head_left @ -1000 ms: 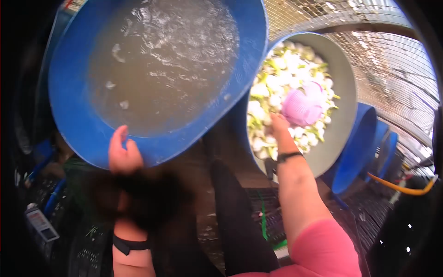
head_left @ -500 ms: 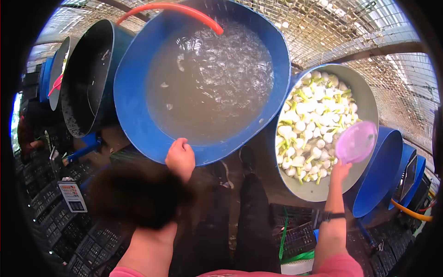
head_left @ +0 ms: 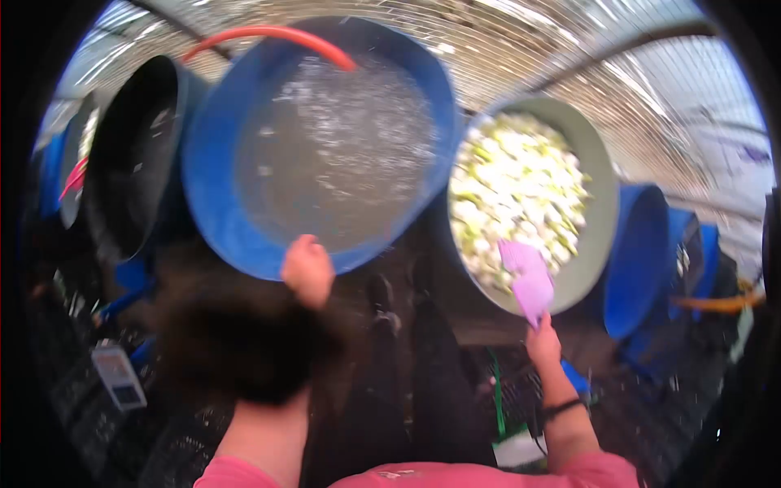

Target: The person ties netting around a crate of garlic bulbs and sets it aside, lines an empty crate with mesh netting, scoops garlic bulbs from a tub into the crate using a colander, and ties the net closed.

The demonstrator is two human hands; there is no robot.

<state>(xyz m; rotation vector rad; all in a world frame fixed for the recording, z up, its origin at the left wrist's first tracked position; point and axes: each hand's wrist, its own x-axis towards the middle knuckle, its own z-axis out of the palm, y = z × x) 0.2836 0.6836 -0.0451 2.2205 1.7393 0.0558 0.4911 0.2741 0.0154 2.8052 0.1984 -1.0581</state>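
My right hand (head_left: pixel 543 342) is closed round the handle of a pink-purple plastic scoop (head_left: pixel 533 281). The scoop, seen nearly edge-on and smeared by motion, is at the near side of a grey-green tub holding white onion bulbs (head_left: pixel 521 191) with short green stems. Whether bulbs lie in it I cannot tell. At the near edge of a big blue tub (head_left: pixel 215 236), my left hand (head_left: pixel 307 270) has its fingers curled at the rim. Cloudy, rippling water (head_left: pixel 325 163) fills that tub below a red hose (head_left: pixel 285 32).
A dark tub (head_left: pixel 122 179) stands left of the blue one. More blue tubs (head_left: pixel 634 260) stand on the right, near a yellow hose (head_left: pixel 720 302). A small panel device (head_left: pixel 119 376) is at lower left. Blurred dark hair (head_left: pixel 252 346) covers my left wrist. Wire mesh runs behind.
My right hand has come nearer and left with the scoop, which has turned from face-on to nearly edge-on. My left hand stays at the rim. The whole view has shifted and blurred.
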